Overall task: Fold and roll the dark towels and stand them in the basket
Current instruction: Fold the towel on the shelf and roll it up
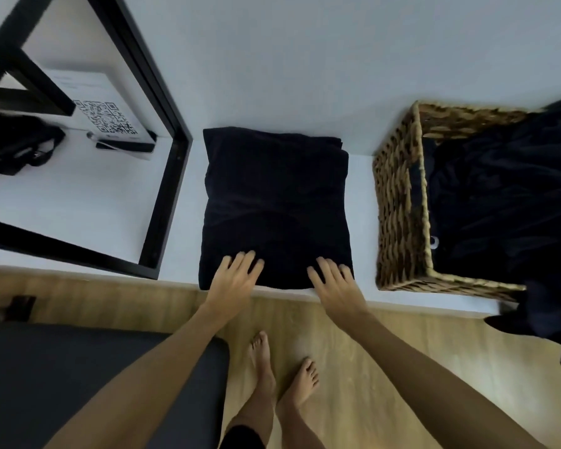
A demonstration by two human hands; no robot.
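A dark folded towel [274,202] lies flat on the white table [272,76], reaching its near edge. My left hand [234,280] rests with straight, spread fingers on the towel's near left part. My right hand [332,283] lies the same way on its near right part. To the right stands a woven wicker basket [399,205] holding more dark towels [506,196], loosely heaped and spilling over its right side.
A black-framed mirror [166,176] leans at the left of the table, reflecting a sheet with a QR code and a black bag. Below the table edge are the wooden floor [402,351], my bare feet and a dark grey mat [94,377].
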